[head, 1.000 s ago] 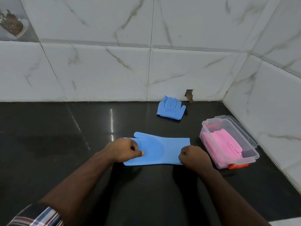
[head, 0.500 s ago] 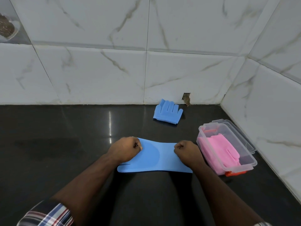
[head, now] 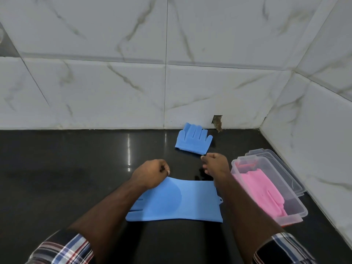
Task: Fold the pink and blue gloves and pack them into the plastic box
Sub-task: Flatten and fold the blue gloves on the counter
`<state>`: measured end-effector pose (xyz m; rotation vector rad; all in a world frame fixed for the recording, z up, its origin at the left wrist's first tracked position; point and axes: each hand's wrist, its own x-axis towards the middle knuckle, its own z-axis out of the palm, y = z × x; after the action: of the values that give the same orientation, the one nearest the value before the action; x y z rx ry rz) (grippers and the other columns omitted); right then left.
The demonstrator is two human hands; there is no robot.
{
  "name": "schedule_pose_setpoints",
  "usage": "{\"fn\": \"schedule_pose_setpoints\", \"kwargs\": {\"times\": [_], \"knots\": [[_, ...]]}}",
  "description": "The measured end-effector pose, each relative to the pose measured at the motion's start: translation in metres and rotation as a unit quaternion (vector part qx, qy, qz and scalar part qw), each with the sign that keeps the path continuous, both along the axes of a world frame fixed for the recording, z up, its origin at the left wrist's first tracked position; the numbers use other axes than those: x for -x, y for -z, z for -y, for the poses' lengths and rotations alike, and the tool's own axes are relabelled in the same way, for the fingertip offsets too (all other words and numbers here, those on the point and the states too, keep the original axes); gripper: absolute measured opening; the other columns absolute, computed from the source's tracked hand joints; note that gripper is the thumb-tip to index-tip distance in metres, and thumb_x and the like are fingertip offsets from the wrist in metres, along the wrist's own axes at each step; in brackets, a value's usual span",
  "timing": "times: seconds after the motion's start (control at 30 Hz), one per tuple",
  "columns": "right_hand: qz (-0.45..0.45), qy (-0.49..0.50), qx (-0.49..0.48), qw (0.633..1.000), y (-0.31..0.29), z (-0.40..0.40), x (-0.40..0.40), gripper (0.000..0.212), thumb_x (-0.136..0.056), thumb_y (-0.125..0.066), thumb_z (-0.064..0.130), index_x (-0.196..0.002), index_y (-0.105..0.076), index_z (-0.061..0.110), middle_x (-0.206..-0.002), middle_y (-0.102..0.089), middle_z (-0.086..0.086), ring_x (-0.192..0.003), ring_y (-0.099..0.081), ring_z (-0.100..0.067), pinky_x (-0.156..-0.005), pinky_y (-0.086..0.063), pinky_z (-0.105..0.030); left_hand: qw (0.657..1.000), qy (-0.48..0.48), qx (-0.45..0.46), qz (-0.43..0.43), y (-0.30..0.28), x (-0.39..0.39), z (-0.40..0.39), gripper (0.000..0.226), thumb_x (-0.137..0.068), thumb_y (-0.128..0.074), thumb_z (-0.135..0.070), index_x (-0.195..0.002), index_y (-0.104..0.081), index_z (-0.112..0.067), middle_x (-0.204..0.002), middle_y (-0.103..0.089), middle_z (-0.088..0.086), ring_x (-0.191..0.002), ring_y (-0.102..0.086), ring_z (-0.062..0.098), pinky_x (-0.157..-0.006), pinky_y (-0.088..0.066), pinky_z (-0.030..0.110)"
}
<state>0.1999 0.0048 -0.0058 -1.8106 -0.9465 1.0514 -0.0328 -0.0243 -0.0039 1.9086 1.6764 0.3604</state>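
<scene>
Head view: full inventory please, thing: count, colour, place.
flat glove: 1, blue, counter centre, lying spread out under the forearms
folded glove: 1, blue, far counter, near the wall
pink gloves: count unclear, pink, inside the box
box: 1, clear plastic, right, open
lid: 1, clear, behind and beside the box
counter: 1, black, glossy
wall tiles: white marble, back and right
hole: 1, in the wall base
left hand: fist, at the flat glove's far edge
right hand: loosely curled, above the counter, holding nothing
</scene>
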Motion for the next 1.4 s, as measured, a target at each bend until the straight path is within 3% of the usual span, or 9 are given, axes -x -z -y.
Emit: {"fn": "schedule_pose_setpoints", "kwargs": {"times": [0.23,0.3,0.43,0.67,0.9,1.0,1.17,1.33,1.4], "knots": [[-0.045,0.054,0.021,0.997,0.005,-0.041,0.002,0.03,-0.086,-0.07,0.019,-0.113,-0.062,0.011,-0.096,-0.068,-0.012,-0.072,-0.061,-0.019,-0.072,-0.06,-0.039,0.999,-0.019,0.0,0.031,0.008,-0.002,-0.014,0.011,-0.09,-0.057,-0.03,-0.085,-0.066,-0.03,-0.083,-0.07,-0.015,-0.08,-0.064,0.002,-0.077,-0.056,0.031],[-0.069,0.069,0.027,0.995,0.005,-0.047,0.003,0.036,-0.088,-0.07,0.018,-0.121,-0.058,0.009,-0.089,-0.066,-0.011,-0.072,-0.06,-0.019,-0.07,-0.057,-0.038,0.999,-0.024,0.0,0.04,0.011,-0.002,-0.015,0.011,-0.09,-0.057,-0.03,-0.086,-0.067,-0.03,-0.085,-0.07,-0.016,-0.081,-0.064,0.002,-0.078,-0.056,0.031],[-0.126,0.107,0.049,0.985,0.006,-0.058,0.001,0.032,-0.087,-0.07,0.014,-0.117,-0.06,0.008,-0.073,-0.058,-0.008,-0.06,-0.049,-0.015,-0.052,-0.045,-0.029,0.998,-0.034,0.0,0.049,0.013,-0.001,-0.017,0.01,-0.09,-0.059,-0.029,-0.087,-0.068,-0.029,-0.084,-0.07,-0.017,-0.083,-0.065,0.002,-0.08,-0.056,0.032],[-0.141,0.089,0.088,0.982,0.004,-0.067,0.005,0.008,-0.085,-0.072,0.008,-0.088,-0.069,0.002,-0.072,-0.063,-0.008,-0.053,-0.049,-0.012,-0.049,-0.044,-0.025,0.997,-0.045,0.001,0.059,0.012,-0.001,-0.014,0.01,-0.09,-0.06,-0.028,-0.088,-0.07,-0.03,-0.083,-0.07,-0.017,-0.083,-0.065,0.002,-0.081,-0.056,0.033],[-0.127,0.044,0.061,0.989,-0.005,-0.061,0.015,0.003,-0.086,-0.069,0.013,-0.087,-0.067,0.012,-0.078,-0.06,-0.008,-0.063,-0.054,-0.016,-0.059,-0.05,-0.031,0.997,-0.043,-0.002,0.057,0.003,-0.001,-0.006,0.011,-0.09,-0.059,-0.028,-0.089,-0.07,-0.028,-0.085,-0.071,-0.014,-0.082,-0.066,0.005,-0.08,-0.057,0.033],[-0.082,0.042,0.062,0.994,-0.002,-0.058,0.017,0.014,-0.082,-0.071,0.011,-0.095,-0.069,0.007,-0.078,-0.059,-0.01,-0.058,-0.05,-0.019,-0.059,-0.048,-0.032,0.997,-0.044,-0.001,0.057,-0.001,0.0,-0.001,0.01,-0.09,-0.059,-0.029,-0.089,-0.069,-0.028,-0.085,-0.07,-0.014,-0.083,-0.066,0.005,-0.08,-0.057,0.034],[-0.113,-0.015,0.105,0.988,-0.005,-0.046,0.021,0.024,-0.084,-0.073,0.015,-0.107,-0.064,0.013,-0.098,-0.062,-0.007,-0.082,-0.058,-0.018,-0.065,-0.055,-0.03,0.997,-0.052,0.004,0.049,-0.002,0.005,0.006,0.01,-0.09,-0.059,-0.029,-0.087,-0.069,-0.029,-0.085,-0.071,-0.014,-0.083,-0.066,0.005,-0.082,-0.058,0.036],[-0.144,0.021,0.067,0.987,-0.013,-0.048,0.021,0.023,-0.085,-0.072,0.01,-0.107,-0.066,0.007,-0.079,-0.056,-0.006,-0.06,-0.047,-0.013,-0.053,-0.045,-0.026,0.997,-0.053,0.004,0.051,-0.006,0.006,0.008,0.01,-0.091,-0.059,-0.028,-0.087,-0.068,-0.03,-0.085,-0.071,-0.013,-0.082,-0.066,0.005,-0.082,-0.058,0.037],[-0.142,0.025,0.013,0.989,-0.019,-0.051,0.021,0.028,-0.085,-0.072,0.009,-0.112,-0.069,0.007,-0.087,-0.061,-0.004,-0.068,-0.053,-0.013,-0.06,-0.05,-0.028,0.997,-0.06,-0.003,0.055,-0.01,0.007,0.007,0.011,-0.091,-0.059,-0.028,-0.087,-0.068,-0.03,-0.085,-0.071,-0.013,-0.081,-0.067,0.005,-0.082,-0.058,0.037]]}}
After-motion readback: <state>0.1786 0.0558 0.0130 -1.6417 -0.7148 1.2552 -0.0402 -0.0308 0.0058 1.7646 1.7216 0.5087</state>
